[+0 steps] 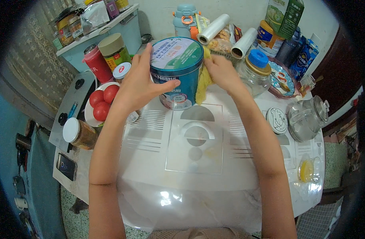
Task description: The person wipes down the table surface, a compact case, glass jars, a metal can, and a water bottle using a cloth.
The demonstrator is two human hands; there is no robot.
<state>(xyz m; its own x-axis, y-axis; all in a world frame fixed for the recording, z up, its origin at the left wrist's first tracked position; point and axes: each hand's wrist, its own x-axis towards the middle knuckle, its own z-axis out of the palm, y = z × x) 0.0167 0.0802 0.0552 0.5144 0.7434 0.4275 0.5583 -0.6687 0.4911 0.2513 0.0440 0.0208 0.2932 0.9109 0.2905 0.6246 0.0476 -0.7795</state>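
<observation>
A teal Nestlé milk powder tin with a printed lid stands at the far side of the table, upright or nearly so. My left hand grips it from the left, thumb across its front and fingers up along the lid's edge. In my right hand is a yellow cloth, pressed against the tin's right side. The fingertips of that hand are partly hidden by the cloth. Close to my left wrist lies a white plate of red tomatoes. Right of my right hand is a glass jar with a blue cap.
Along the left are a brown-filled jar, a phone, a red bottle and a gas stove. At right stand a glass pitcher, a round lid and a clear cup. Plastic wrap rolls lie behind.
</observation>
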